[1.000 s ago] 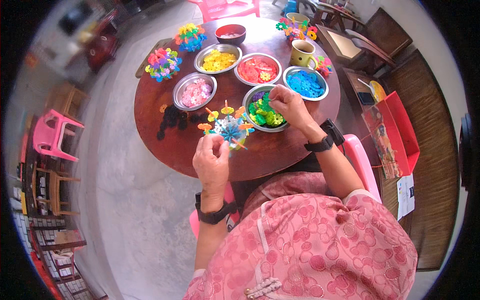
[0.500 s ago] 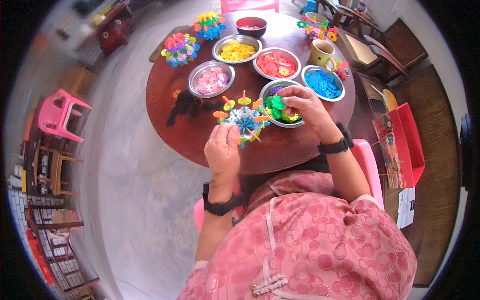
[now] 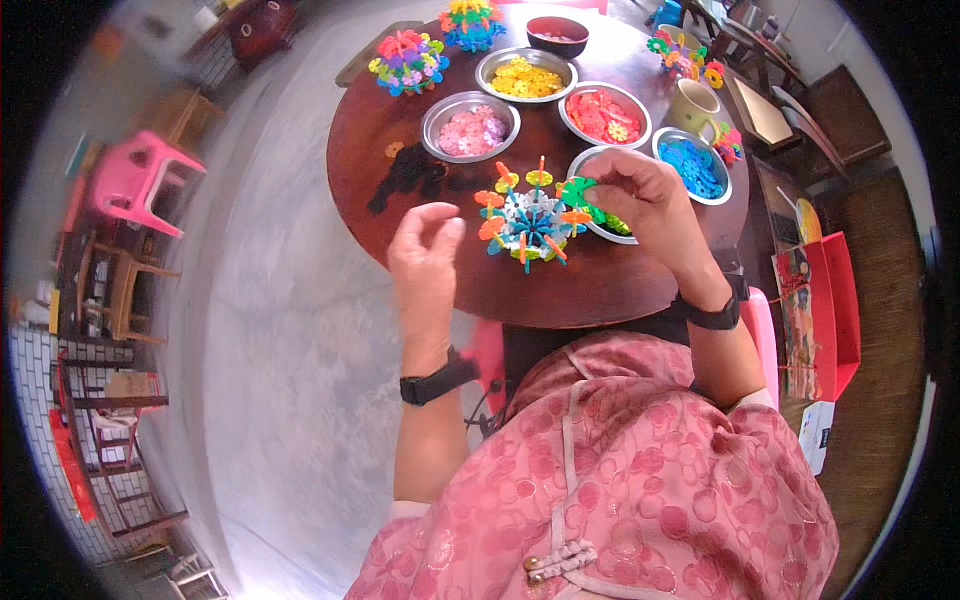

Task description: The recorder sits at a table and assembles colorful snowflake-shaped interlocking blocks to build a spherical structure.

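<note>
A round model of plastic snowflake pieces point(image 3: 530, 222), blue in the middle with orange, yellow and green tips, is over the near part of the round brown table point(image 3: 560, 300). My right hand point(image 3: 645, 195) pinches a green piece point(image 3: 575, 190) at the model's right side. My left hand point(image 3: 425, 255) hovers a little to the left of the model with its fingers loosely apart, holding nothing. A steel bowl of green pieces point(image 3: 603, 228) lies mostly hidden under my right hand.
Steel bowls hold pink point(image 3: 470, 128), yellow point(image 3: 525, 77), red point(image 3: 605, 115) and blue point(image 3: 690, 165) pieces. A mug point(image 3: 695, 102), a dark red bowl point(image 3: 557, 35) and finished multicolour models point(image 3: 408, 60) stand farther back. A pink stool point(image 3: 140, 180) is on the floor at left.
My left hand has let go of the model and drawn away to the left, opening. My right hand stays at the model's right side with a green piece.
</note>
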`<state>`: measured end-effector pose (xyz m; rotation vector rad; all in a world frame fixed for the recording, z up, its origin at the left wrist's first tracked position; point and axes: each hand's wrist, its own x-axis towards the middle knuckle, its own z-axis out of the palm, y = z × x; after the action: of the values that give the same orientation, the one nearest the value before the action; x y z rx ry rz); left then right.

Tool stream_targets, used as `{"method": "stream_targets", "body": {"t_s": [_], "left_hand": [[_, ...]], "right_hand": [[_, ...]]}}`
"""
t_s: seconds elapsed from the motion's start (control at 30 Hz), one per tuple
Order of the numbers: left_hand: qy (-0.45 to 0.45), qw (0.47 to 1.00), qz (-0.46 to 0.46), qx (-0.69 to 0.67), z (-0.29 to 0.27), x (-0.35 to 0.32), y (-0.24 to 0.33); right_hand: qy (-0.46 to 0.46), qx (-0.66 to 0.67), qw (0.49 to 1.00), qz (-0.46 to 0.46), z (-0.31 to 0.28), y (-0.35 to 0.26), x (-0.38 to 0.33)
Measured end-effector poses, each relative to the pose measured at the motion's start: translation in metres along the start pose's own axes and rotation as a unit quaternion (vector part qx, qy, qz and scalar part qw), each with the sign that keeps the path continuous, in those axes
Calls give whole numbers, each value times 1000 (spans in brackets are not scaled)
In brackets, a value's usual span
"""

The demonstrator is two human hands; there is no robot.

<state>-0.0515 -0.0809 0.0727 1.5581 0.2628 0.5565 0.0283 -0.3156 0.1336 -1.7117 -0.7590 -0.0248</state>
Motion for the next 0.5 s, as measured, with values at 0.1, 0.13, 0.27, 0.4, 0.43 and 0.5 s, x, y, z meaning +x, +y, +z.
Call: {"method": "stream_targets", "body": {"t_s": [0.1,0.13,0.27,0.4,0.43,0.5], "left_hand": [[-61,983,28,172,5,-2,-7],[-65,977,33,202,10,-5,-3],[-77,963,60,253,19,-7,-8],[-76,966,44,243,21,-7,-12],[-67,967,47,242,22,-7,-10],[-66,966,46,246,24,-7,-10]], "right_hand": [[-21,-143,989,-43,14,-15,11],[-36,-169,984,-42,18,-11,14],[-55,-193,979,-42,36,14,27],[-64,-192,978,-46,43,25,30],[-59,-201,976,-58,44,27,29],[-60,-207,975,-46,44,26,29]]}}
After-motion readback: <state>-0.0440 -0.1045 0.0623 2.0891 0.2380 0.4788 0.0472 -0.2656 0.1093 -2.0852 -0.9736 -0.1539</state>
